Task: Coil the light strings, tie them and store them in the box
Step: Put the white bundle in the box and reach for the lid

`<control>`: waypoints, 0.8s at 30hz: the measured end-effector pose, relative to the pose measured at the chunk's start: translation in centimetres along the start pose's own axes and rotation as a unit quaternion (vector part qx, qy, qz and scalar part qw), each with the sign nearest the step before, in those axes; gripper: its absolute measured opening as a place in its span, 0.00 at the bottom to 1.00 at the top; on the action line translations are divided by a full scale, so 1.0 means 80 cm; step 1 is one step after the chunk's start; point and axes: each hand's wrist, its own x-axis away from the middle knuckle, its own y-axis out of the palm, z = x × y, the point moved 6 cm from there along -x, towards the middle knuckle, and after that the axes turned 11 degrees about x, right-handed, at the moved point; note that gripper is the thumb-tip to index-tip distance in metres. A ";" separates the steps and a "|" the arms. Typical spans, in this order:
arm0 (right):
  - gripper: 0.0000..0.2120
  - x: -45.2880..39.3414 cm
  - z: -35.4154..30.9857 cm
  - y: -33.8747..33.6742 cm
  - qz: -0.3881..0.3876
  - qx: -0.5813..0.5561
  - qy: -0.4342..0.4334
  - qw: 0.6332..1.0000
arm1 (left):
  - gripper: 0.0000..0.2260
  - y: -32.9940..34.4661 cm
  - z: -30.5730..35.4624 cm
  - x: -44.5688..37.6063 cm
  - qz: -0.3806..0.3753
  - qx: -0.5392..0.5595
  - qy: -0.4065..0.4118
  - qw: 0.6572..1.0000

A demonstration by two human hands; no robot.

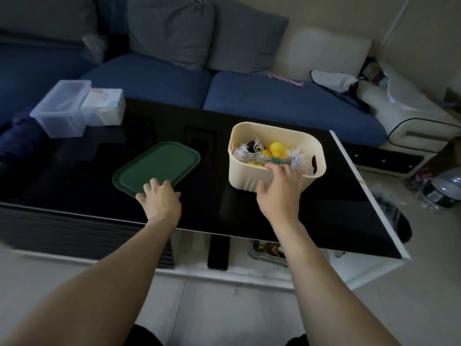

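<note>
A cream box (249, 136) stands on the black glossy table (74, 181), right of centre. Inside it lie coiled light strings (252, 151) with white star-shaped bulbs, tied with a green tie (276, 160), and yellow round lights (277, 148). My right hand (280, 189) is at the box's near rim, its fingertips touching the tied bundle at the green tie. A dark green lid (159, 167) lies flat on the table left of the box. My left hand (159, 198) rests on the lid's near edge with fingers spread.
A clear plastic tub (58, 113) and a white carton (104, 106) sit at the table's far left. A blue sofa (274, 101) with grey cushions runs behind the table. Plastic bottles (439, 193) lie on the floor at the right.
</note>
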 end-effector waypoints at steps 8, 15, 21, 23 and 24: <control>0.23 -0.003 0.010 0.002 -0.010 -0.054 -0.019 0.998 | 0.08 -0.020 0.010 0.000 0.087 0.059 0.011 0.994; 0.27 -0.019 0.017 0.007 -0.034 -0.091 -0.052 0.994 | 0.09 -0.110 0.058 -0.015 0.246 0.302 -0.035 0.920; 0.29 -0.025 0.030 -0.025 -0.036 -0.321 0.049 0.945 | 0.06 -0.178 0.111 -0.008 0.262 0.515 0.039 0.815; 0.31 -0.027 0.028 -0.045 -0.021 -0.444 0.076 0.892 | 0.05 -0.186 0.140 -0.009 0.225 0.494 0.093 0.835; 0.31 -0.028 0.025 -0.053 -0.028 -0.505 0.081 0.859 | 0.05 -0.185 0.153 -0.010 0.203 0.473 0.123 0.849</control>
